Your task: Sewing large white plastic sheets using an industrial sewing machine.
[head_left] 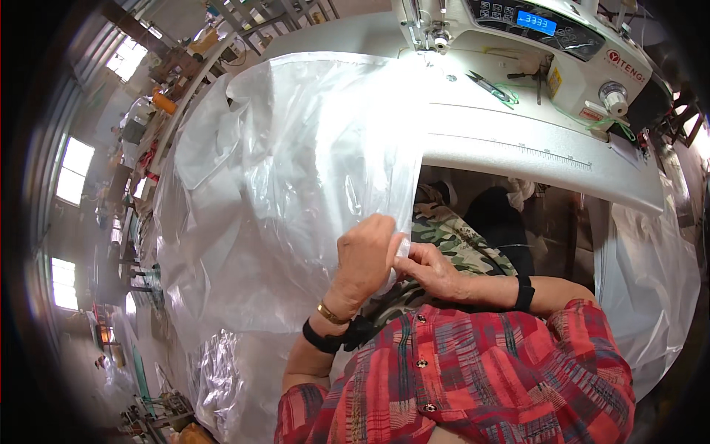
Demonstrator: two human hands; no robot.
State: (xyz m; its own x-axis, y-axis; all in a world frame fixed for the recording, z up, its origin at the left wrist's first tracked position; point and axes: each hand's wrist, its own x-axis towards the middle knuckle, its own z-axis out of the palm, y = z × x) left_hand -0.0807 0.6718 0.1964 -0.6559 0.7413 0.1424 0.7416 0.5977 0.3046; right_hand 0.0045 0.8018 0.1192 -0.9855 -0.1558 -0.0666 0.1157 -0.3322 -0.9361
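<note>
Above a lap in camouflage trousers (462, 240), both hands meet at the right-hand edge of a large, clear plastic sheet (274, 185). The left hand (364, 255) has its fingers curled tight on that edge; the right hand (435, 272), just beside it, pinches the same edge between thumb and fingers. From there the sheet spreads up and to the left over the desk (488, 127) — wrinkled and shiny, its upper corner near the needle end of a white sewing machine (577, 55). On the desk, under the machine's arm, lies a pair of snips (488, 87) with green thread (512, 96) beside it. A blue screen (537, 23) glows on the machine. Dark bands circle both wrists — the left one also wears a gold-coloured band (331, 313). More clear plastic (651, 285) hangs at the far right.
</note>
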